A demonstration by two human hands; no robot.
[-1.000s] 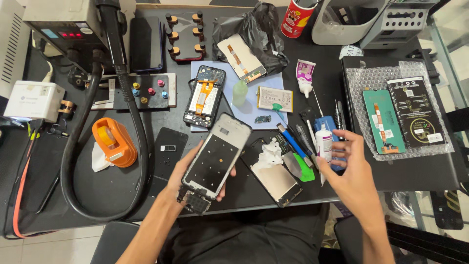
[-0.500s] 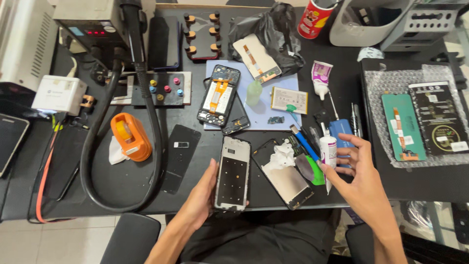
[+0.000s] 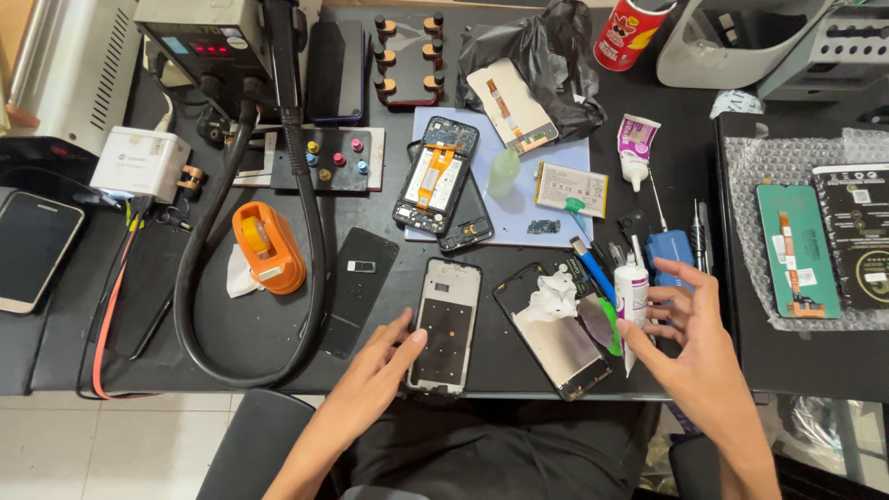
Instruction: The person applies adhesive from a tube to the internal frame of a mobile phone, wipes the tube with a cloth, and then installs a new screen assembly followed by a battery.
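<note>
A phone frame (image 3: 445, 323) lies flat on the black bench near its front edge. My left hand (image 3: 382, 363) rests beside it, fingertips touching its left lower edge, holding nothing. To the right lies a second phone body (image 3: 556, 333) with a crumpled white tissue (image 3: 548, 298) on it. My right hand (image 3: 693, 331) hovers with fingers spread just right of a small white bottle (image 3: 632, 294); its thumb touches the bottle's lower end.
An opened phone (image 3: 433, 178) lies on a blue mat (image 3: 519, 157). An orange tape dispenser (image 3: 267, 245), a thick black hose (image 3: 306, 231), a blue tool (image 3: 669, 255), screens on bubble wrap (image 3: 796, 250) and a hot-air station (image 3: 204, 37) surround the work spot.
My left hand has laid the phone frame down flat on the bench and let go of it. My right hand has released the white bottle and opened its fingers.
</note>
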